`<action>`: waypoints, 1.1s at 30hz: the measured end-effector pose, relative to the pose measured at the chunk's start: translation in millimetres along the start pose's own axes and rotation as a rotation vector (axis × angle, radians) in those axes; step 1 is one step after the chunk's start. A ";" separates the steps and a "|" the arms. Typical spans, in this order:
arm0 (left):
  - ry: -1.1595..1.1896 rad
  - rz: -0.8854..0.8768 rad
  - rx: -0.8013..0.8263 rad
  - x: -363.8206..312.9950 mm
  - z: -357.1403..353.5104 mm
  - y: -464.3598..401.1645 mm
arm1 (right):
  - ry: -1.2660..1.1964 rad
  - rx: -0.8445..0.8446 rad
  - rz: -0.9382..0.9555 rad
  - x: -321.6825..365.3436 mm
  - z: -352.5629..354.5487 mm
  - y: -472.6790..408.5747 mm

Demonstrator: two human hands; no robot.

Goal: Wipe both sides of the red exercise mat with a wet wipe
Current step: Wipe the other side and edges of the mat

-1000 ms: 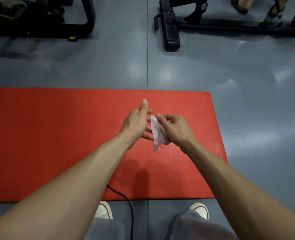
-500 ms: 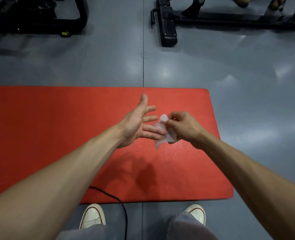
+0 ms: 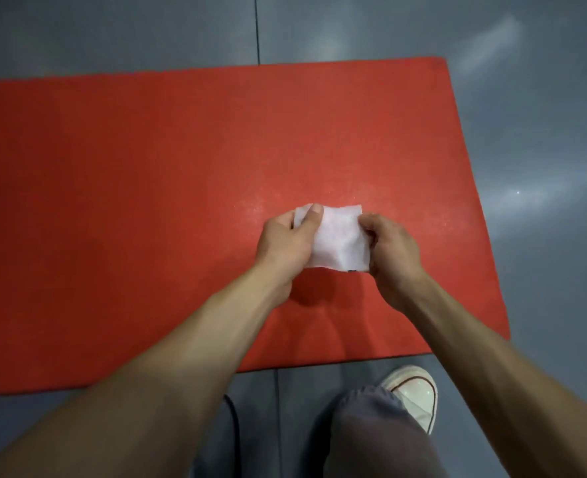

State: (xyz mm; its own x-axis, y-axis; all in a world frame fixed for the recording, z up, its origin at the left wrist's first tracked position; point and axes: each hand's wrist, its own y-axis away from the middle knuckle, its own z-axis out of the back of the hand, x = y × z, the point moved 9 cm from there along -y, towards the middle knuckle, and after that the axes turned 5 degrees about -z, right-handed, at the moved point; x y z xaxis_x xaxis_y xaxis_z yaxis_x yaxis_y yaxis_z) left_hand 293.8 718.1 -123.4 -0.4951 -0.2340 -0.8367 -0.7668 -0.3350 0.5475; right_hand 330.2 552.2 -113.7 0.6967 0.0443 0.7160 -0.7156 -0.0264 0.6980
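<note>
Head view: I hold the wet wipe (image 3: 336, 241) stretched between both hands above the red exercise mat (image 3: 147, 201). My left hand (image 3: 286, 241) pinches its left edge, thumb on top; my right hand (image 3: 393, 251) grips its right edge with curled fingers. The mat lies flat on the grey floor (image 3: 543, 132), its long axis running left to right, its right end near my white shoe (image 3: 414, 395).

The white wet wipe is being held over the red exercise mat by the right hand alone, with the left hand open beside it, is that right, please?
Not quite: the head view shows both hands gripping the white wet wipe. The left hand pinches its left edge and the right hand its right edge, stretching it out over the red exercise mat.
</note>
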 end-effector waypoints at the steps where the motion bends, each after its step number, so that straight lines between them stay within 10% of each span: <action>1: -0.067 -0.030 -0.019 5.0 1.4 -2.5 | 0.041 0.024 -0.011 -8.0 2.7 -1.0; 5: -0.178 -0.090 0.078 28.3 -11.6 -3.0 | 0.057 0.212 -0.068 -44.6 2.3 0.2; 15: -0.447 -0.193 0.059 45.0 -5.2 -7.3 | -0.340 0.042 -0.109 -84.8 18.9 -4.2; 23: -0.838 -0.461 0.058 21.0 -45.3 -2.4 | 0.019 -0.263 0.023 -78.3 59.0 -9.6; 30: -0.929 -0.559 0.379 27.5 -129.6 21.5 | -0.014 -0.196 0.077 -61.7 89.1 3.1; 33: -0.627 -0.315 0.728 51.0 -163.7 37.5 | -0.136 -0.258 0.074 -69.4 121.4 10.2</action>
State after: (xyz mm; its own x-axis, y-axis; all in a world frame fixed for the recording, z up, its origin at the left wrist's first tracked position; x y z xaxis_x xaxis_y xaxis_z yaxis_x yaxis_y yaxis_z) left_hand 306.7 544.1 -143.3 -0.1914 0.3615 -0.9125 -0.8587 0.3886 0.3341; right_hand 280.6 427.6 -154.6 0.6297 -0.0832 0.7724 -0.7417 0.2311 0.6296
